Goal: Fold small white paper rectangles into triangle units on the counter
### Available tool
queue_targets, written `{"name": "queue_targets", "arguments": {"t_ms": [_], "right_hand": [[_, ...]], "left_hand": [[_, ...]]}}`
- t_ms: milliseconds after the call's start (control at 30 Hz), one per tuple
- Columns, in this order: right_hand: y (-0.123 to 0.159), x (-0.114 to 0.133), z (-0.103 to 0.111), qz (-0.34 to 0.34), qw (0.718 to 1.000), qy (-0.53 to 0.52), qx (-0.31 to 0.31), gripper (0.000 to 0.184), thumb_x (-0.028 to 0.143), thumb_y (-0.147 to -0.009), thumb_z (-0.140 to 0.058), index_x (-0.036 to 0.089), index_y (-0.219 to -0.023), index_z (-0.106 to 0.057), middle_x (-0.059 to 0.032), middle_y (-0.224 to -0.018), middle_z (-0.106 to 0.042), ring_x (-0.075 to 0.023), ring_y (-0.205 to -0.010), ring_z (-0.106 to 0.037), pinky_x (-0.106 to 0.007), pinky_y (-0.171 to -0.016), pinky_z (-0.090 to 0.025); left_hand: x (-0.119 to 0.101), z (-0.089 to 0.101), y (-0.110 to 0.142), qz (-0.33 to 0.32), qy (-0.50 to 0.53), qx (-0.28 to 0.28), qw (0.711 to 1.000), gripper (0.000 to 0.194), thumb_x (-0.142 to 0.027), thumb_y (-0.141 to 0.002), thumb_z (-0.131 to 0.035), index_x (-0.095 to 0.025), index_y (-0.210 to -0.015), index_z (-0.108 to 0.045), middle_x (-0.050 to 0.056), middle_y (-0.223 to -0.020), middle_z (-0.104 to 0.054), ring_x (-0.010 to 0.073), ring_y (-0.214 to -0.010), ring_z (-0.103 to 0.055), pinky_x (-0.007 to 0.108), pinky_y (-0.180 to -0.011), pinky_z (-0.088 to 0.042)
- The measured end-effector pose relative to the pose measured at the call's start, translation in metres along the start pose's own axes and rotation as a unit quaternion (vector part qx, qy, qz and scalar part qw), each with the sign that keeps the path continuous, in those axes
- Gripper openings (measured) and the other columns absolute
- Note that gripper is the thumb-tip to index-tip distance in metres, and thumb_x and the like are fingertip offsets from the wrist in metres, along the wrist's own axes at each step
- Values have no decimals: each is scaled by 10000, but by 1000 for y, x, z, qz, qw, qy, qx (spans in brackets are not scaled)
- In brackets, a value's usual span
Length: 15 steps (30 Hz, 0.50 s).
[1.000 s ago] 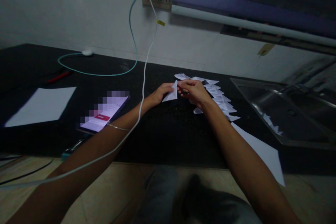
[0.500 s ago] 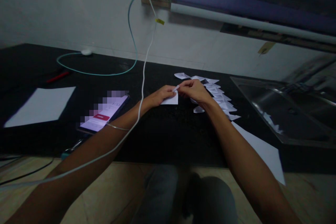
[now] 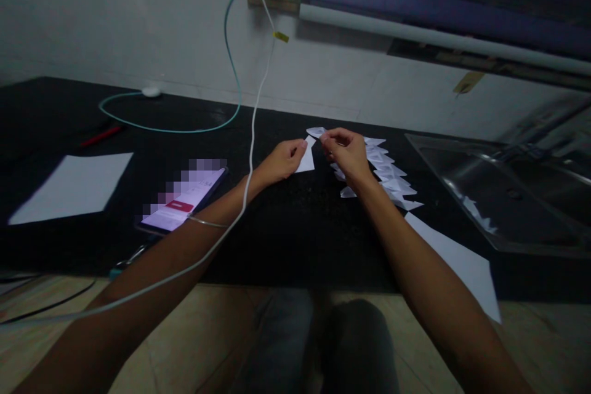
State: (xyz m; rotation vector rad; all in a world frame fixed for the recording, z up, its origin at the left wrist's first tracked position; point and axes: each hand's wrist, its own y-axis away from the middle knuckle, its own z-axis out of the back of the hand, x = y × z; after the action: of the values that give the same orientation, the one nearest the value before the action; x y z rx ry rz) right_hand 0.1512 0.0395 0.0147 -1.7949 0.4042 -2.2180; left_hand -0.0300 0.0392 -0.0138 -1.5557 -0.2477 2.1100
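Note:
My left hand (image 3: 282,159) is closed on a small piece of white paper (image 3: 305,160), thumb on top, above the dark counter. The paper's right part sticks out past the fingers, with an angled upper edge. Just right of it is my right hand (image 3: 344,149), its thumb and fingertips drawn together, apart from the paper's main part. Whether anything sits in that pinch I cannot make out. Behind and right of it lie several folded white paper pieces (image 3: 392,172) in a row, partly hidden by the hand. One more folded piece (image 3: 316,132) shows at the row's far left end.
A lit phone (image 3: 184,200) lies by my left forearm, and a white sheet (image 3: 76,188) farther left. Another sheet (image 3: 455,265) overhangs the front edge under my right arm. A white cable (image 3: 252,154) crosses my left arm. The sink (image 3: 489,197) is at right.
My right hand has come off the small paper and shifted slightly right and up. My left hand has turned and lifted a little, tilting the paper upward.

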Motion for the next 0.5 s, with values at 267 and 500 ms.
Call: {"name": "queue_targets", "arguments": {"t_ms": [267, 500], "right_hand": [[9, 5, -10, 103, 993, 48, -15, 144, 355, -831, -747, 218, -798, -776, -45, -822, -747, -217, -829, -685, -389, -808, -548], [10, 0, -16, 101, 990, 95, -19, 135, 328, -840, -741, 206, -832, -798, -45, -802, -765, -201, -774, -674, -385, -782, -555]], "left_hand": [[9, 0, -3, -42, -76, -31, 996, 361, -349, -1044, -423, -197, -742, -549, 13, -678, -558, 139, -621, -505, 270, -565, -337], [10, 0, -3, -74, -139, -4, 988, 414, -393, -1079, -357, -188, -822, -609, 43, -744, -646, 158, -683, -570, 295, -642, -416]]}}
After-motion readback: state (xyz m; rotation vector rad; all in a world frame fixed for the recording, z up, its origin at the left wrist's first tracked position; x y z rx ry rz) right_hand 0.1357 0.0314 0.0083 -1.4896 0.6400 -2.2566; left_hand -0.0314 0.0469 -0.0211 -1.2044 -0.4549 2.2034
